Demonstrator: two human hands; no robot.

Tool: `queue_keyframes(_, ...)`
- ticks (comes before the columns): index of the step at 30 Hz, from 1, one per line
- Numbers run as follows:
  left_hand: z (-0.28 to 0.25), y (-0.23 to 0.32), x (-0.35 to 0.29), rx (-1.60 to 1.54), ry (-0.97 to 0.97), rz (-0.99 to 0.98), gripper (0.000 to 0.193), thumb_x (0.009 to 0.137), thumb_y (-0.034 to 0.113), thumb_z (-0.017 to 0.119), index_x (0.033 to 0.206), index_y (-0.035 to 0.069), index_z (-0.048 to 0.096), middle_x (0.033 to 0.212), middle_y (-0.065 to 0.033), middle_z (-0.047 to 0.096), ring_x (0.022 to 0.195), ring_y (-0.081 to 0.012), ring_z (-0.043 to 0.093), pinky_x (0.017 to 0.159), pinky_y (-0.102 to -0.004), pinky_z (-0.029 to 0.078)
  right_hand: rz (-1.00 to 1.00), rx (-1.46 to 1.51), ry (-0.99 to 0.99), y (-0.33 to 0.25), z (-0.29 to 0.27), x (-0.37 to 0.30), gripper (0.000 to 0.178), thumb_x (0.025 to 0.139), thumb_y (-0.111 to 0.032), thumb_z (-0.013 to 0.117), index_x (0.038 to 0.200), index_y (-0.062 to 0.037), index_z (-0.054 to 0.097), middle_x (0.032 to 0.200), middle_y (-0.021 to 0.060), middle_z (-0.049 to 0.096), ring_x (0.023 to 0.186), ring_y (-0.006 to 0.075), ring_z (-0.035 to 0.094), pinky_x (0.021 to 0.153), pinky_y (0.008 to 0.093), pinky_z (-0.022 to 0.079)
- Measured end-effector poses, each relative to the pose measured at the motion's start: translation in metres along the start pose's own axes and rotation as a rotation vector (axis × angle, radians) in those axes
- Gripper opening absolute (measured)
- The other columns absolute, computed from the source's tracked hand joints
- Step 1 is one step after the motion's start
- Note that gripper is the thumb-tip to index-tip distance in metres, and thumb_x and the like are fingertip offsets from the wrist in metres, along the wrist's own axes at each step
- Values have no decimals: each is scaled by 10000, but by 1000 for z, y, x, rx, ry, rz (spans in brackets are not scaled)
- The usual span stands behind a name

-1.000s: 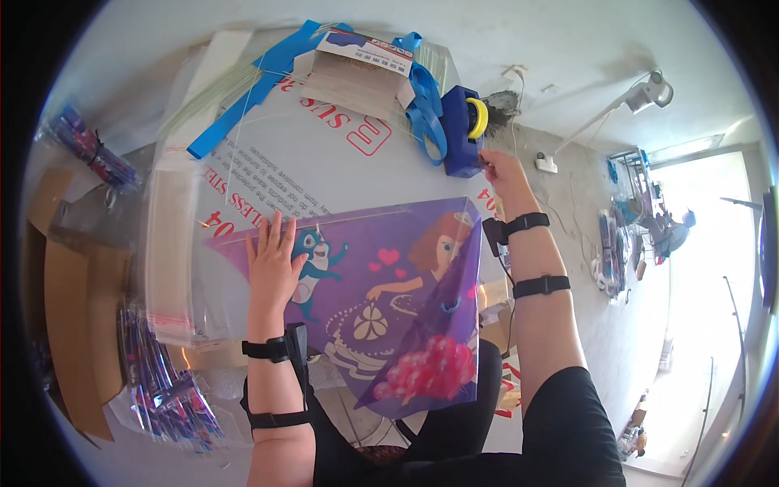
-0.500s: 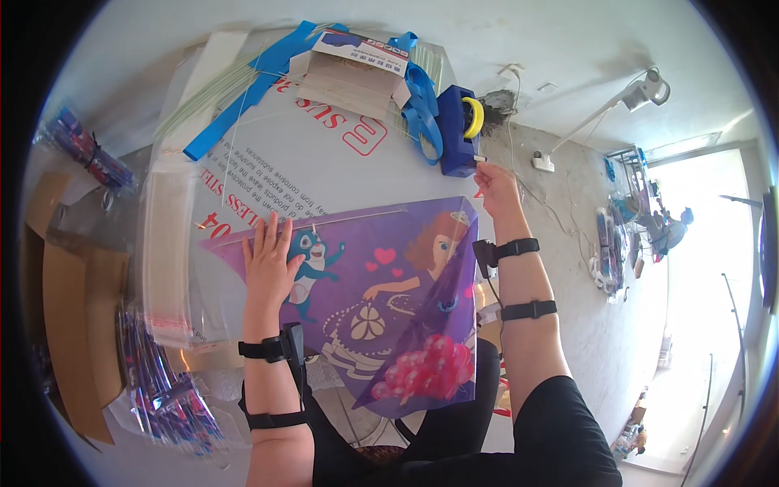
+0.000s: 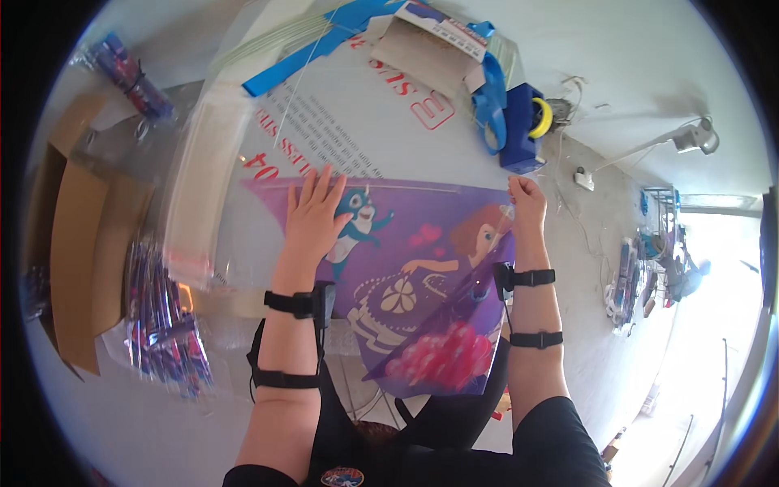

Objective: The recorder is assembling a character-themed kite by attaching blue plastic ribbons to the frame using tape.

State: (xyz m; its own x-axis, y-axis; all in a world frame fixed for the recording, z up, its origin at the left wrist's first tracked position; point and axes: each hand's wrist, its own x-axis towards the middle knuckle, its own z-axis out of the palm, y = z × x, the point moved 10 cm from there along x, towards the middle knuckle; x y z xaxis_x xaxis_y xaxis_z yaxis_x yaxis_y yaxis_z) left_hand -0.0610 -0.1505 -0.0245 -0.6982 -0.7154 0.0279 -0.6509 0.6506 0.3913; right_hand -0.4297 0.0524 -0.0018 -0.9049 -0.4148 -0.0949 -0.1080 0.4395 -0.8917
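Purple kite (image 3: 406, 300): thin printed sheet, diamond-shaped, with a cartoon girl in a lilac gown, a small teal-and-white animal, pink hearts and a cluster of pink flowers near the lower tip. Lies flat on the white banner (image 3: 357, 138) that covers the bench, toward the near edge; its lower tip runs off that edge over the person's lap. Top edge straight, running left to right.

Hard to read: the right half of the kite folds or creases toward the lower tip, and the fisheye bend makes its true outline uncertain. A stack of clear bags (image 3: 199, 191) at the left is blurred. Glossy packets (image 3: 162, 325) at the near left corner are too smeared to identify.

Left hand (image 3: 312, 215): open, fingers spread, palm flat on the kite's upper left part, beside the teal animal. Holds nothing, just presses.

Right hand (image 3: 526, 199): closed at the kite's upper right corner, fingertips pinched together; it appears to grip the corner edge, though what is between the fingers cannot be resolved.

Blue tape dispenser (image 3: 523, 126) beyond the right hand, apart from it.
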Motion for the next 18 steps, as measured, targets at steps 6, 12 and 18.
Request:
queue_keyframes(6, 1, 1, 0, -31, 21, 18, 652, 828, 304, 649, 1415, 215, 377, 1506, -62, 283, 1381, -308, 261, 1090, -552, 213, 111, 231, -411, -54, 123, -93, 137, 852, -75, 638, 954, 4, 685, 749, 3, 615, 666, 66, 533, 587, 194, 411)
queue_keyframes(12, 5, 7, 2, -60, 6, 18, 615, 825, 288, 653, 1393, 274, 419, 1514, -56, 270, 1391, -300, 243, 1101, -548, 197, 153, 196, -474, -43, 188, -119, 178, 856, -79, 626, 994, 20, 678, 764, 29, 640, 636, 86, 579, 574, 211, 466)
queue_keyframes(18, 4, 2, 2, -72, -35, -27, 612, 824, 293, 652, 1391, 275, 423, 1516, -48, 268, 1405, -271, 217, 1116, -540, 172, 102, 50, -455, -39, 210, -125, 261, 834, -78, 643, 1082, 4, 655, 730, 43, 647, 626, 93, 613, 571, 225, 488)
